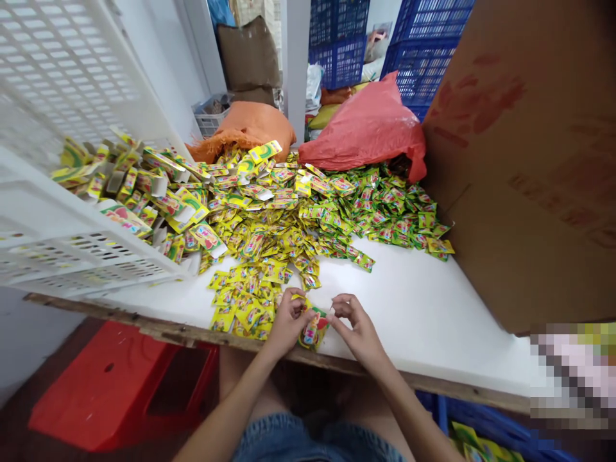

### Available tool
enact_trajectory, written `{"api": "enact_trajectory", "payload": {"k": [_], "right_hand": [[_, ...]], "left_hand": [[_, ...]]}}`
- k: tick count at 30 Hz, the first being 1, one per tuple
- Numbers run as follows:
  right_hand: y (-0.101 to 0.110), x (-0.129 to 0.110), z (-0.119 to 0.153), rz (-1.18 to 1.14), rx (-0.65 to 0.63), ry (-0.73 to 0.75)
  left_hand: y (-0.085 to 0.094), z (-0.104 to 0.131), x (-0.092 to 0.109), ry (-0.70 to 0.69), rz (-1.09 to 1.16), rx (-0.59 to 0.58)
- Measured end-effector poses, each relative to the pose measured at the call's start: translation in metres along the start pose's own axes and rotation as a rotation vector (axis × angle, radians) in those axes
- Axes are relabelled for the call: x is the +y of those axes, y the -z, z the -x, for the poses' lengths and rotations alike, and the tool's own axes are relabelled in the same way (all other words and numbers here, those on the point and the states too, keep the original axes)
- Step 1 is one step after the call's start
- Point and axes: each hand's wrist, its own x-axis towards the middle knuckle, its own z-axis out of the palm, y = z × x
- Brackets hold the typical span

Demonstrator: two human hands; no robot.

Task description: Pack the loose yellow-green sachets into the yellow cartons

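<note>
A small yellow-and-green carton (315,327) is held at the near edge of a white counter (423,308), pinched between the left hand (287,321) and the right hand (356,327); the grip of each hand is closed on the carton, the left on its side and the right at its upper corner. Just beside the left hand, a loose cluster of yellow sachets (243,301) is spread along the near edge, and a far larger heap of sachets (337,205) is banked across the middle and back of the counter. Flattened and half-folded cartons (158,192) are piled toward the left edge, against a white slatted crate (62,83) tipped on its side. At the back edge, an orange sack (245,128) and a red plastic bag (370,128) are slumped against each other, with blue crates (375,45) stacked behind them in the room. The right edge is walled off by a tall brown cardboard box (529,160). The counter's front rim is seen as worn, chipped wood. Below it, a red plastic stool (115,385) is set on the floor to the left, and denim shorts are visible at the bottom.
</note>
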Motion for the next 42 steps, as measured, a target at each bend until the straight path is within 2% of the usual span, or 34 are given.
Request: {"api": "enact_trajectory", "payload": {"k": [3,6,10,15,17,19,21,23,28,32,39,42], "right_hand": [[-0.011,0.01,0.009,-0.103,0.086,-0.027],[-0.018,0.014,0.013,-0.098,0.129,-0.03],[-0.015,0.015,0.008,-0.008,0.05,-0.021],[-0.007,0.008,-0.001,0.118,-0.105,0.084],[-0.008,0.006,-0.002,0.126,-0.124,0.12],[-0.012,0.005,-0.001,0.098,-0.082,0.113],[-0.018,0.006,0.001,0.051,0.008,0.068],[-0.022,0.006,0.002,0.031,0.041,0.039],[-0.02,-0.004,-0.001,0.059,-0.095,0.106],[-0.017,-0.012,0.0,0.09,-0.093,0.094],[-0.018,-0.018,-0.001,0.143,-0.072,0.023],[-0.017,-0.019,-0.001,0.12,-0.06,0.024]], "left_hand": [[0.0,0.002,0.0,-0.014,0.013,0.027],[0.0,0.004,0.0,-0.037,-0.015,-0.005],[0.002,0.004,-0.001,-0.065,-0.087,-0.036],[0.008,0.003,0.008,-0.094,-0.292,-0.083],[0.012,0.003,0.013,-0.115,-0.39,-0.089],[0.015,0.003,0.016,-0.141,-0.457,-0.071],[0.017,0.005,0.018,-0.146,-0.417,-0.045],[0.017,0.007,0.019,-0.132,-0.324,-0.036],[0.014,0.013,0.025,-0.179,-0.403,-0.04],[0.008,0.017,0.026,-0.193,-0.397,0.016],[-0.003,0.016,0.029,-0.141,-0.428,0.123],[-0.005,0.015,0.029,-0.139,-0.392,0.127]]}}
